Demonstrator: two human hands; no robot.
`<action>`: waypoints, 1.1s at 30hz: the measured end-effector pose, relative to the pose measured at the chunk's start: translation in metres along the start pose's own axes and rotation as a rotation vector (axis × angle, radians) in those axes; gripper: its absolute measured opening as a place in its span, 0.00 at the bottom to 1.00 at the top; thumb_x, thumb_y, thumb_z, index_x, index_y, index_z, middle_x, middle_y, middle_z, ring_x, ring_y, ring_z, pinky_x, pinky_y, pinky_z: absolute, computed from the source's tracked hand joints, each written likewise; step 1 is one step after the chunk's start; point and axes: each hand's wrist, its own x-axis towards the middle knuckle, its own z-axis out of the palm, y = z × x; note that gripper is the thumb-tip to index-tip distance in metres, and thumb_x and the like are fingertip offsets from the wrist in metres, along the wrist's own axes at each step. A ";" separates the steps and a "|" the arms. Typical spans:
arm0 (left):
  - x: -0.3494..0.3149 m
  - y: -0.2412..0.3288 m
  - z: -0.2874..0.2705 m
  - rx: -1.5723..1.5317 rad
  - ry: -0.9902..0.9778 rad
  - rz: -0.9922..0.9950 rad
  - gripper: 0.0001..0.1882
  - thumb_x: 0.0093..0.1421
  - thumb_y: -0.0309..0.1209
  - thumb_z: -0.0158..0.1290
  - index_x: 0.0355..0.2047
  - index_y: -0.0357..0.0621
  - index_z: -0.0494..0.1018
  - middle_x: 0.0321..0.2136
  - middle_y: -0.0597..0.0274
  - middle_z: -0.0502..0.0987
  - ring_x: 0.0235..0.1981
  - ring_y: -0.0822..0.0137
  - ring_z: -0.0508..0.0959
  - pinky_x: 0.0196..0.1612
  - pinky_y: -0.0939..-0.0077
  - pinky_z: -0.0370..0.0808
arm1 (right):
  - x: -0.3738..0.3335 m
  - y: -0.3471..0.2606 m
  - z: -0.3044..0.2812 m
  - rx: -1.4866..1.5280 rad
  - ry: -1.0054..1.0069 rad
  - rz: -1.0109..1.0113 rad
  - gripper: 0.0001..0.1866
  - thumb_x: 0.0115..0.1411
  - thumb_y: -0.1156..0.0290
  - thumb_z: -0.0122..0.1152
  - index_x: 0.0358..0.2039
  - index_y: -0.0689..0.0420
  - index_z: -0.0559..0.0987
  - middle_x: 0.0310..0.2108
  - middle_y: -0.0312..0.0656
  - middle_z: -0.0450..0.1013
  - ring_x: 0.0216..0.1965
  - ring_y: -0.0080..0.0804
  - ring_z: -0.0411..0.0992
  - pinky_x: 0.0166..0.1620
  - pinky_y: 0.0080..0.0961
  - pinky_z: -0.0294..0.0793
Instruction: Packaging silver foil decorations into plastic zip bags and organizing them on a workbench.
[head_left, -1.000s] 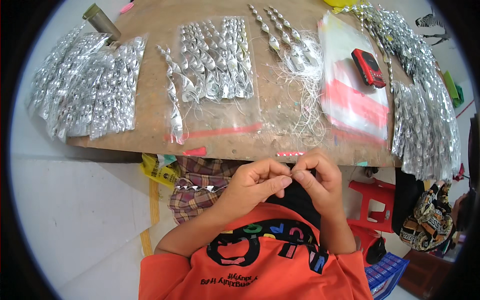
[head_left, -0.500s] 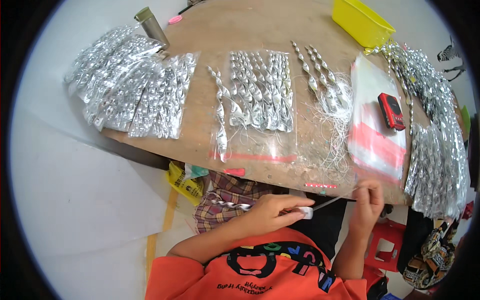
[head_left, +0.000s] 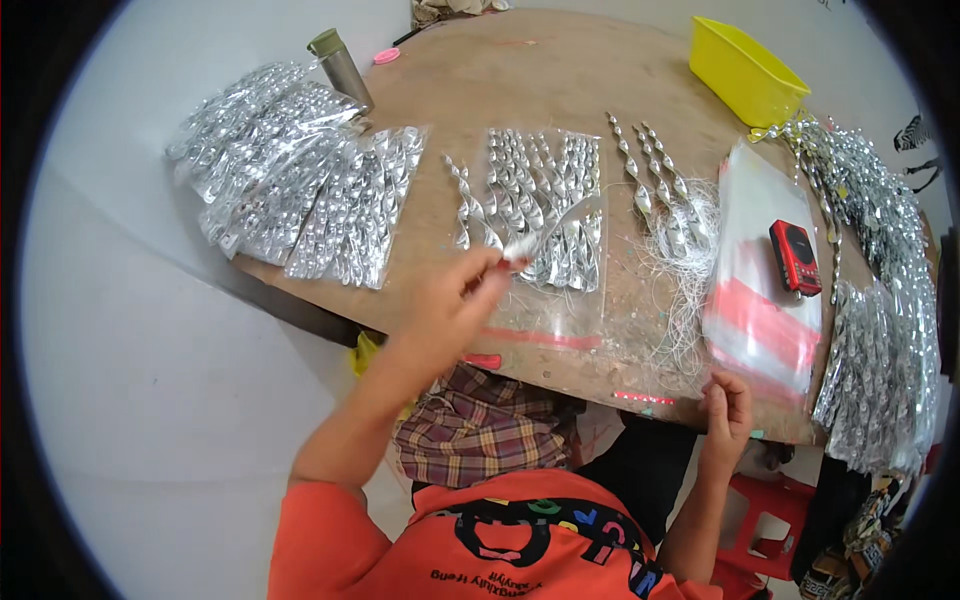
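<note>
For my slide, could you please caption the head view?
Left hand lays a silver spiral on the wooden table; right hand rests.

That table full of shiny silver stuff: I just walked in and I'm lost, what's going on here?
A person in an orange shirt sits at a round wooden table. Their left hand reaches out over a row of silver twisted spirals lying on a clear bag, pinching one spiral by its end. The right hand rests at the table's near edge. Bagged spirals are piled left and right; a red device and a yellow tub sit nearby.
</note>
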 end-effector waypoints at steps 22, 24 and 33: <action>0.099 -0.103 -0.029 0.442 0.082 0.674 0.15 0.43 0.19 0.51 0.30 0.50 0.80 0.48 0.56 0.73 0.58 0.48 0.63 0.60 0.59 0.58 | 0.001 0.004 0.014 -0.442 -0.136 -0.149 0.06 0.57 0.77 0.56 0.35 0.62 0.77 0.31 0.37 0.72 0.33 0.22 0.69 0.37 0.19 0.68; 0.099 -0.102 -0.028 0.421 0.099 0.635 0.14 0.44 0.19 0.51 0.29 0.51 0.80 0.47 0.56 0.73 0.58 0.47 0.62 0.60 0.59 0.58 | 0.001 0.005 0.013 -0.475 -0.127 -0.157 0.06 0.56 0.77 0.56 0.35 0.62 0.77 0.30 0.38 0.72 0.33 0.23 0.69 0.37 0.19 0.68; 0.094 -0.080 -0.007 0.594 0.099 0.623 0.23 0.45 0.15 0.48 0.41 0.48 0.75 0.47 0.56 0.72 0.55 0.50 0.65 0.57 0.58 0.62 | 0.000 0.002 0.012 -0.526 -0.142 -0.201 0.06 0.54 0.77 0.58 0.34 0.61 0.77 0.29 0.40 0.73 0.31 0.27 0.70 0.36 0.22 0.68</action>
